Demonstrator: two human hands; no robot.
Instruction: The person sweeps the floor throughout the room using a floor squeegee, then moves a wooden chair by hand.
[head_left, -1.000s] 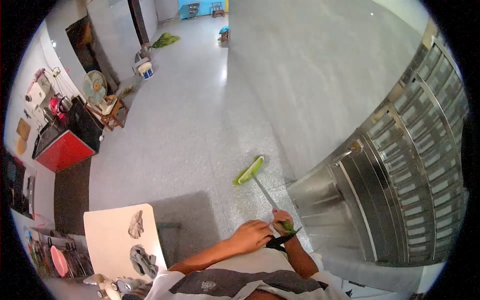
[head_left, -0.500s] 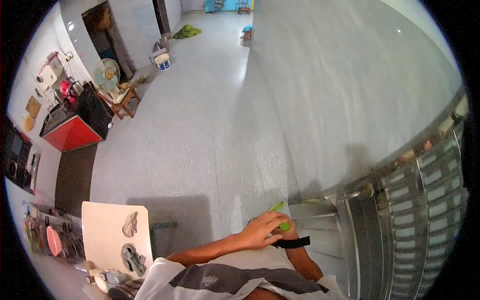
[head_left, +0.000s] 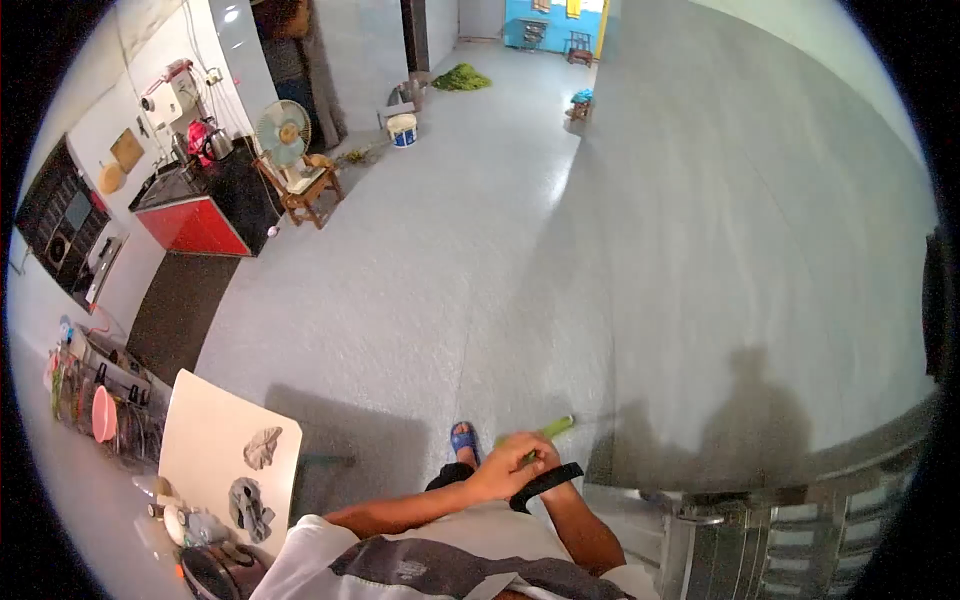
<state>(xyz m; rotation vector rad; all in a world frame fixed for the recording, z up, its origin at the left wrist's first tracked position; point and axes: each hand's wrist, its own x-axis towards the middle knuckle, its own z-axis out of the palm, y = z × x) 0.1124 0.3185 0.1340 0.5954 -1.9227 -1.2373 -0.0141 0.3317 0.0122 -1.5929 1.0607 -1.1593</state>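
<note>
My two hands are together in front of my shirt, low in the head view. My left hand (head_left: 508, 466) comes across from the left with its fingers curled over my right hand (head_left: 547, 459); what it grips is hidden. A black band (head_left: 546, 484) is round my right wrist, close to the left fingers. From my right hand a long, slim green stalk-like thing (head_left: 558, 427) sticks out to the right, pale at its tip. Its other end is covered by the hands, and its exact kind cannot be made out.
At lower left a pale board (head_left: 215, 430) carries two crumpled grey cloths (head_left: 250, 508). A metal gate (head_left: 810, 540) stands at lower right. Farther off are a fan (head_left: 285, 135) on a wooden chair, a black-and-red counter (head_left: 200, 225), a bucket (head_left: 402, 130) and a green heap (head_left: 462, 78).
The view has swung, so the room sits farther right and the gate lower. My hands have shifted slightly left; more of the green thing shows. A blue-sandalled foot has come into view.
</note>
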